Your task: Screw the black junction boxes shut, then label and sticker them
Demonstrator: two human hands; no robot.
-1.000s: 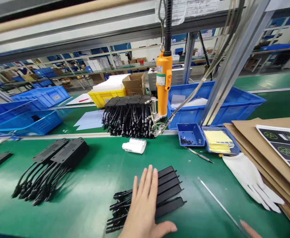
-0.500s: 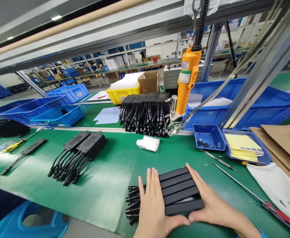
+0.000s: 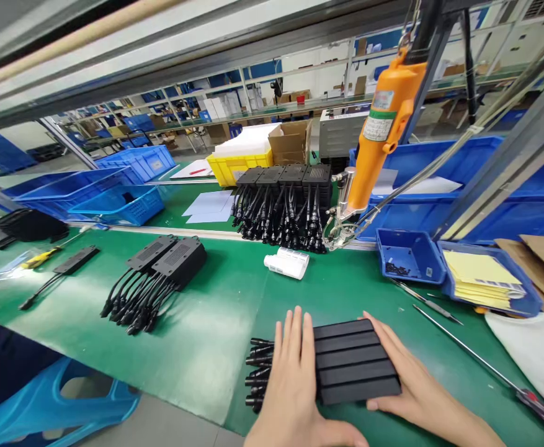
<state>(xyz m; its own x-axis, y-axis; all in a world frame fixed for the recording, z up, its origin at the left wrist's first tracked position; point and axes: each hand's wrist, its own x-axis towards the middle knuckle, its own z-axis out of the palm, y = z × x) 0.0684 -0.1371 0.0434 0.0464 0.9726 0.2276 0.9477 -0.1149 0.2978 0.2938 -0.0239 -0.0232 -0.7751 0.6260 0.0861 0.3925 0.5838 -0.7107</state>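
Note:
Several flat black boxes (image 3: 353,357) stand side by side in a tight row on the green workbench, at the front right of the middle. Their black cable connectors (image 3: 258,375) stick out to the left. My left hand (image 3: 294,385) lies across the cable end, fingers stretched out flat and thumb apart from the near box. Around the right end of the row curves my right hand (image 3: 406,379), fingers at the far corner and thumb at the near one. My left hand covers where the cables enter the boxes.
White bottles (image 3: 288,263) lie beyond the boxes. Two cabled black boxes (image 3: 178,257) sit left; more are stacked (image 3: 294,180) behind. An orange electric screwdriver (image 3: 383,130) hangs overhead. A screw bin (image 3: 404,254), yellow labels (image 3: 481,276) and a long screwdriver (image 3: 467,347) are at right.
The near boxes have come together, and the gap between them has closed. My right hand has stayed at the right end. The view has shifted slightly left.

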